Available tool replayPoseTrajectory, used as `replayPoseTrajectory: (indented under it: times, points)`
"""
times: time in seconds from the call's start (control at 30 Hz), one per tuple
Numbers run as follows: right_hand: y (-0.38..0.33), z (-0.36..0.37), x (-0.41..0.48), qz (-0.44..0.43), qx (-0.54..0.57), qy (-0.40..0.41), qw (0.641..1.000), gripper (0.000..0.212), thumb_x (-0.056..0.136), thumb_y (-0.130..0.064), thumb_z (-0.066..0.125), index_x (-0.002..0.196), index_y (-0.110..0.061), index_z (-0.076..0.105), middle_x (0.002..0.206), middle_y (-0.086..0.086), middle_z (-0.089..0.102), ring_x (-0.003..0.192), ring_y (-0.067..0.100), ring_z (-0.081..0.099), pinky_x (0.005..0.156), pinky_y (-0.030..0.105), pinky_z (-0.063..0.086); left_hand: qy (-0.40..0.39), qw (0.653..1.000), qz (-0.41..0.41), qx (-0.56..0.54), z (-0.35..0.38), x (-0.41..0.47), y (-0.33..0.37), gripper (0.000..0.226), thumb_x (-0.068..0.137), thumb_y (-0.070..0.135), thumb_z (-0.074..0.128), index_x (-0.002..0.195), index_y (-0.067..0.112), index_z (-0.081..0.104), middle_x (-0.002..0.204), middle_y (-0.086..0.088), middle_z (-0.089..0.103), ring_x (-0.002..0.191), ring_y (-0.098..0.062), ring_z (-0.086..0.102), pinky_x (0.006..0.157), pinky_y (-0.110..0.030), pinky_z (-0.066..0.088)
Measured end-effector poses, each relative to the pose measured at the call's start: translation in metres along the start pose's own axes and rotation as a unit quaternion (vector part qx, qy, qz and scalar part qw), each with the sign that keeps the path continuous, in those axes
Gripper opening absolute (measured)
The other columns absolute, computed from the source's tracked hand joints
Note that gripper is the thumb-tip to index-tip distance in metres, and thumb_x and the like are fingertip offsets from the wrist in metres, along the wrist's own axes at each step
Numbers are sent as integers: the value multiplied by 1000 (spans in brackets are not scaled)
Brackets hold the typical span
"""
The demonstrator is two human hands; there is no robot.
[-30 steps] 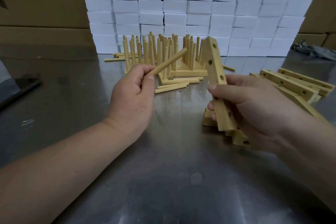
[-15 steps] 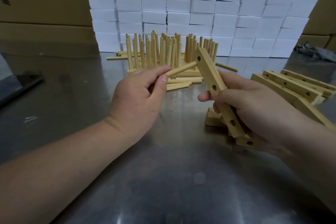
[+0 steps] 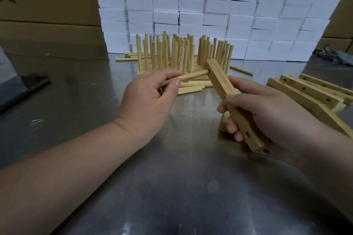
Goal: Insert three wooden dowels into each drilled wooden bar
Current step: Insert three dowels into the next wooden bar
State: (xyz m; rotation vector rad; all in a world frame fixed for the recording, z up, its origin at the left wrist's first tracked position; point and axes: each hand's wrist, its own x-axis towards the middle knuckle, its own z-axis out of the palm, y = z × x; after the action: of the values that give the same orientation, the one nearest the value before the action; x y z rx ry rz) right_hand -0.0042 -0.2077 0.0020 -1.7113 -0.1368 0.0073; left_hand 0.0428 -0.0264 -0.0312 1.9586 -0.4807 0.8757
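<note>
The pale square bar [image 3: 221, 82], drilled with round holes, slants up from the right hand [image 3: 267, 112], which grips its lower half. The left hand [image 3: 150, 101] pinches a smooth dowel [image 3: 193, 77]. Its tip now sits in the bar's top hole, where a moment earlier it only neared it.

Finished bars [image 3: 183, 57] stand behind the hands, undrilled-side bars [image 3: 313, 91] right.

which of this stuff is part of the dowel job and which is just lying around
Part of the job: dowel in the left hand, bar in the right hand, loose dowels, empty bars, finished bars.

Lying about: white blocks, cardboard boxes, grey cloth, dark flat thing.
</note>
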Motion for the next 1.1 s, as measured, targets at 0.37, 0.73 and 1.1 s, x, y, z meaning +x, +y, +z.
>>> replayPoseTrajectory:
  times: [0.37, 0.73, 1.1]
  points:
    - [1, -1, 0, -17, -25, 3, 1000, 28, 95, -20, 46, 116, -35, 56, 63, -1, 62, 39, 12, 43, 35, 23, 36, -89, 994, -23, 57, -1, 0, 0, 15, 90, 26, 54, 95, 28, 68, 65, 16, 53, 63, 0, 48, 52, -7, 32]
    - [4, 4, 0, -10, -44, -26, 999, 33, 98, -20, 39, 114, -46, 53, 53, -4, 50, 37, 10, 38, 34, 22, 33, -154, 968, 70, 187, -5, 2, 8, 32, 93, 32, 38, 95, 16, 65, 69, 1, 53, 64, -17, 46, 53, -28, 35]
    - [0, 8, -6, -12, -108, -43, 993, 36, 98, -24, 40, 88, -56, 51, 54, -5, 48, 40, 10, 40, 38, 21, 39, -152, 975, -160, -22, 2, 2, 1, 29, 91, 34, 50, 69, 25, 67, 46, 9, 38, 41, -2, 36, 37, -11, 26]
